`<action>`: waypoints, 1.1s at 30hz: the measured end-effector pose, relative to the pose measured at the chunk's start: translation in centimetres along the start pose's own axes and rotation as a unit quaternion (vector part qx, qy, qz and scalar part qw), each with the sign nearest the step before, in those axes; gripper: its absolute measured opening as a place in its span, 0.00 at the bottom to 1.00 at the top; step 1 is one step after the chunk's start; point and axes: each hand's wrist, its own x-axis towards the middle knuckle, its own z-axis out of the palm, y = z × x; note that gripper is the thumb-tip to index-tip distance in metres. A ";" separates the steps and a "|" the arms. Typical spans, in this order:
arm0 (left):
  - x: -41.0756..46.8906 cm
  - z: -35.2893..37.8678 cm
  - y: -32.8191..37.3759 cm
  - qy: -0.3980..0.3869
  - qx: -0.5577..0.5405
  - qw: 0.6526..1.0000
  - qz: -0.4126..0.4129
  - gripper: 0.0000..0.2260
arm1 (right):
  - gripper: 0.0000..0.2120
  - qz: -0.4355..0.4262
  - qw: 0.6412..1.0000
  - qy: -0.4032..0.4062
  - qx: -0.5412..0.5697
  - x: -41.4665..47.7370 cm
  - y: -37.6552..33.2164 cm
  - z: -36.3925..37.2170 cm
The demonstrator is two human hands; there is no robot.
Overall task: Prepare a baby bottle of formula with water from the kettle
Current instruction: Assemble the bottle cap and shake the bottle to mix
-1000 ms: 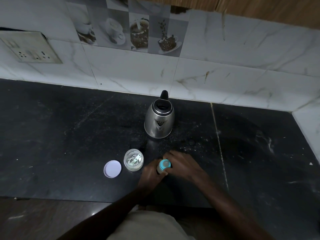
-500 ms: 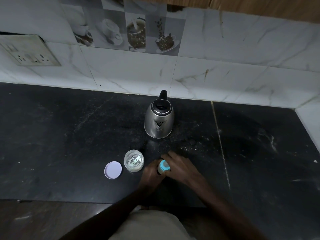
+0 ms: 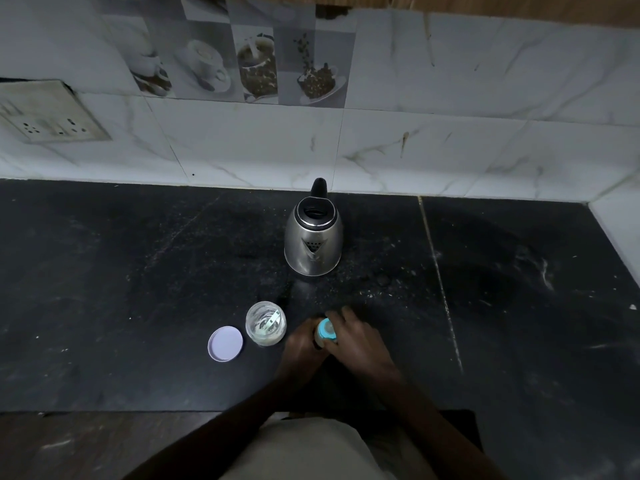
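One dark worktop (image 3: pixel 138 271) is carrying the kettle (image 3: pixel 313 242) at twelve o'clock from the baby bottle (image 3: pixel 318 342), which the left hand (image 3: pixel 301 344) is gripping while the right hand (image 3: pixel 356 341) is grasping its blue cap (image 3: pixel 327 330), probably turning it and next needing a steady twist.

Wall socket (image 3: pixel 48 116) — coffee-picture tiles (image 3: pixel 256 64)

— What is sitting where?
— Kettle (image 3: pixel 313 237) is standing rearmost. Jar (image 3: pixel 266 323) is sitting before it, leftward; lid (image 3: pixel 225 343) is lying left of jar; bottle (image 3: pixel 326 332) is standing right of jar, between my left hand (image 3: pixel 301 344) and right hand (image 3: pixel 356 337).
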 end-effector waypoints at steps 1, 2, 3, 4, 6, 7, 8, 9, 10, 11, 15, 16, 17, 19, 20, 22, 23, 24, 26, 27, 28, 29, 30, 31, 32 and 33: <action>0.0 0.0 -0.1 -0.003 0.000 1.000 -0.001 0.20 | 0.28 -0.002 1.000 0.001 0.010 -0.3 0.1 0.2; 0.0 -0.1 -0.1 -0.004 0.000 1.000 -0.004 0.20 | 0.27 -0.003 1.000 0.003 0.018 -0.4 0.2 0.3; 0.0 -0.1 0.0 -0.004 0.000 1.000 -0.006 0.20 | 0.27 -0.003 1.000 0.006 0.022 -0.4 0.3 0.3; 0.0 0.0 0.0 -0.004 0.000 1.000 -0.008 0.20 | 0.27 -0.003 1.000 0.010 0.020 -0.2 0.3 0.2; 0.0 0.0 0.0 0.000 0.001 1.000 -0.010 0.20 | 0.25 -0.004 1.000 0.009 0.001 0.3 0.0 -0.1; 0.0 0.0 0.0 0.001 -0.002 1.000 -0.013 0.20 | 0.25 -0.004 1.000 0.003 -0.006 0.5 -0.1 -0.3; 0.0 0.0 0.0 0.002 -0.004 1.000 -0.017 0.20 | 0.24 -0.004 1.000 -0.004 -0.010 0.7 -0.2 -0.5; 0.1 0.0 0.0 0.001 -0.005 1.000 -0.020 0.19 | 0.25 -0.004 1.000 -0.008 -0.017 0.8 -0.2 -0.6; 0.1 0.0 -0.1 0.000 -0.006 1.000 -0.021 0.19 | 0.25 -0.007 1.000 -0.009 -0.026 0.8 -0.1 -0.8; 0.1 -0.1 -0.1 -0.002 -0.009 1.000 -0.019 0.19 | 0.26 -0.010 1.000 -0.011 -0.028 0.9 0.0 -1.0; 0.4 -0.3 0.0 -0.015 -0.020 0.999 -0.023 0.20 | 0.32 -0.046 0.995 -0.043 0.075 1.2 1.2 -2.0; 0.4 -0.4 -0.1 -0.015 -0.019 0.999 -0.024 0.20 | 0.30 -0.067 0.991 -0.045 0.104 1.3 1.5 -2.1; 0.4 -0.4 -0.1 -0.013 -0.015 0.999 -0.024 0.19 | 0.28 -0.091 0.986 -0.040 0.131 1.3 1.7 -2.0; 0.4 -0.4 0.0 -0.013 -0.010 1.000 -0.017 0.18 | 0.27 -0.129 0.974 -0.033 0.184 1.4 1.9 -1.8; 0.4 -0.4 0.0 -0.017 -0.012 1.000 -0.013 0.18 | 0.30 -0.134 0.967 -0.043 0.210 1.4 1.9 -1.8; 0.4 -0.5 0.1 -0.027 -0.015 0.999 -0.021 0.20 | 0.36 -0.139 0.955 -0.073 0.251 1.8 2.1 -2.0; 0.4 -0.6 0.1 -0.033 -0.015 0.999 -0.030 0.21 | 0.39 -0.144 0.950 -0.087 0.261 2.0 2.1 -2.1; 0.4 -0.6 0.1 -0.037 -0.015 0.999 -0.037 0.21 | 0.40 -0.151 0.947 -0.098 0.267 2.2 2.1 -2.2; 0.4 -0.5 0.0 -0.039 -0.009 0.998 -0.046 0.20 | 0.39 -0.164 0.940 -0.099 0.283 2.6 2.1 -2.3; 0.4 -0.5 0.1 -0.036 -0.004 0.998 -0.048 0.20 | 0.37 -0.171 0.937 -0.090 0.289 2.7 2.2 -2.3; 0.4 -0.5 0.1 -0.032 0.002 0.998 -0.051 0.20 | 0.35 -0.177 0.937 -0.080 0.290 2.8 2.4 -2.2; 0.4 -0.5 0.1 -0.028 0.006 0.998 -0.054 0.21 | 0.32 -0.181 0.938 -0.071 0.287 2.9 2.6 -2.2; 0.4 -0.5 0.1 -0.028 0.009 0.998 -0.057 0.21 | 0.30 -0.186 0.940 -0.063 0.280 2.9 2.7 -2.2; 0.5 -0.5 0.1 -0.029 0.013 0.998 -0.057 0.22 | 0.27 -0.190 0.941 -0.058 0.274 2.8 2.9 -2.2; 0.5 -0.5 0.1 -0.031 0.016 0.998 -0.056 0.22 | 0.26 -0.193 0.943 -0.053 0.267 2.8 3.0 -2.2; 0.6 -0.5 0.1 -0.031 0.021 0.998 -0.055 0.22 | 0.25 -0.196 0.944 -0.051 0.262 2.7 3.0 -2.3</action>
